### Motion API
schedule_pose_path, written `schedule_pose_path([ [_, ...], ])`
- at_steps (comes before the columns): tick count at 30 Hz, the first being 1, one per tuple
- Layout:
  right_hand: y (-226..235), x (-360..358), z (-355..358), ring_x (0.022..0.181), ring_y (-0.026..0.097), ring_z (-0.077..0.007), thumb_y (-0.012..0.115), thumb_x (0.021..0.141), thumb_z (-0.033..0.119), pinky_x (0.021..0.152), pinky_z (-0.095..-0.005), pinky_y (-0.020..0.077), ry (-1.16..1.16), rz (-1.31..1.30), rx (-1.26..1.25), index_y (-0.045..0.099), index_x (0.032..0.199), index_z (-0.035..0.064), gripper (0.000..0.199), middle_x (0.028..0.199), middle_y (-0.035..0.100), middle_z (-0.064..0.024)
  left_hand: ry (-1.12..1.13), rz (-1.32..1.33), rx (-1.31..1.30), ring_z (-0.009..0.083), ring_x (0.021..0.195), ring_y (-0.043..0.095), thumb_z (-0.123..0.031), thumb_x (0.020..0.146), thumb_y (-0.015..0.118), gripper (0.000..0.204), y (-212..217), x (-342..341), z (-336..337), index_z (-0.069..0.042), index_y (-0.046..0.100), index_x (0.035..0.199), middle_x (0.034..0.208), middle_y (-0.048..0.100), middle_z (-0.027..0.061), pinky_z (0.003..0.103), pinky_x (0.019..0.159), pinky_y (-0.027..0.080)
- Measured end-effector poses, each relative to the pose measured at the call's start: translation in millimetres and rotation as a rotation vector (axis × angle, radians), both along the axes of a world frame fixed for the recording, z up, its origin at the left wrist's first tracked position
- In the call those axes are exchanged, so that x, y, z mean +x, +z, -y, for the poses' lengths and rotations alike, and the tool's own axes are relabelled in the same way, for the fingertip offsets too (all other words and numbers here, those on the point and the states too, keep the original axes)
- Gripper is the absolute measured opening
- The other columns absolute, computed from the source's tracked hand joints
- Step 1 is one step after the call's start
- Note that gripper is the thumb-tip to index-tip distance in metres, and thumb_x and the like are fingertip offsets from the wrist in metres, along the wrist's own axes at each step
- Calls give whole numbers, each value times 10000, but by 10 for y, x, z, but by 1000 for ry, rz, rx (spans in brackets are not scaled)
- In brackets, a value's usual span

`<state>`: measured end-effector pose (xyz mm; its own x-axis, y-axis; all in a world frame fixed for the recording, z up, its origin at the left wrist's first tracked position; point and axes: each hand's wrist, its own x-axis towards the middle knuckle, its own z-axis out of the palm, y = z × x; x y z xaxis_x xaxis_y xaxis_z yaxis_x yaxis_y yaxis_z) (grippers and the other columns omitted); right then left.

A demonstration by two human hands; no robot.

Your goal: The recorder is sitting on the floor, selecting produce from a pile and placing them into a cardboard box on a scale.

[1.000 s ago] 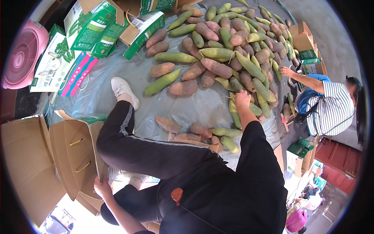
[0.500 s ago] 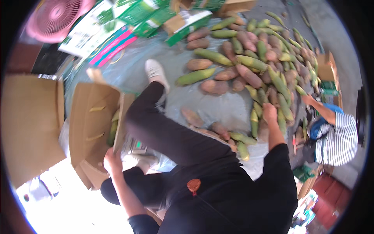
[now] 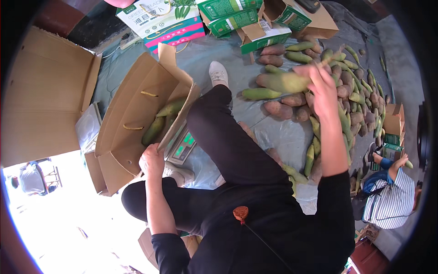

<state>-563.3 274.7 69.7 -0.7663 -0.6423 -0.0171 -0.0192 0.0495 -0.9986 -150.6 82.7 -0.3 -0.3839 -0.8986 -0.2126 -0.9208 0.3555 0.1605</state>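
Observation:
My left hand (image 3: 152, 160) is closed on the edge of an open cardboard box (image 3: 125, 107), its fingers over the near wall. Inside the box lie a few long green radishes (image 3: 154, 131). Over the edge of a big heap, my right hand (image 3: 323, 93), smeared by motion, is closed round the end of a blurred long green radish (image 3: 287, 83). Beneath and around it lie green radishes (image 3: 261, 94) and reddish-brown root vegetables (image 3: 278, 110). A digital scale (image 3: 183, 148) with a lit green display stands beside the box, partly hidden by it.
Green printed cartons (image 3: 230, 18) and a white-and-pink gift box (image 3: 175, 34) stand at the far side. A large cardboard box (image 3: 43, 98) is at the left. At the right sits another person in a striped shirt (image 3: 388, 201). Plastic sheeting (image 3: 269, 132) covers the floor.
My right hand has lifted away from the near side of the heap and moved farther off, now with a green radish. My left hand keeps hold of the box. The view has shifted.

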Motion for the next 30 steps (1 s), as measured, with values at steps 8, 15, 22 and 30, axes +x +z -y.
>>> schedule_pose_path([
  [8,345,1147,1664,760,578,-117,564,911,264,696,-293,465,410,234,-373,669,935,35,253,875,657,-49,-44,90,-3,337,888,622,-198,777,643,256,-76,168,47,-84,650,1006,959,646,137,430,760,493],
  [15,-184,1784,2116,850,600,-203,567,886,213,782,-338,469,504,79,-105,611,1006,-16,263,903,644,-131,-74,-46,11,366,804,622,-162,751,659,189,-68,-60,8,-56,663,908,841,649,163,433,710,480],
  [22,-887,714,1241,948,618,-187,619,855,194,824,-315,489,230,-103,4,587,1098,18,301,1015,653,-113,-100,-50,-26,376,797,617,-152,753,669,181,-67,-18,-8,-25,649,880,829,643,178,429,690,474],
  [30,-2911,308,-990,922,626,-317,622,745,183,811,-392,490,-87,-156,685,688,930,77,223,960,668,-142,-92,-141,39,340,771,634,-81,749,639,199,-145,62,45,-21,659,937,846,657,174,400,705,480],
])
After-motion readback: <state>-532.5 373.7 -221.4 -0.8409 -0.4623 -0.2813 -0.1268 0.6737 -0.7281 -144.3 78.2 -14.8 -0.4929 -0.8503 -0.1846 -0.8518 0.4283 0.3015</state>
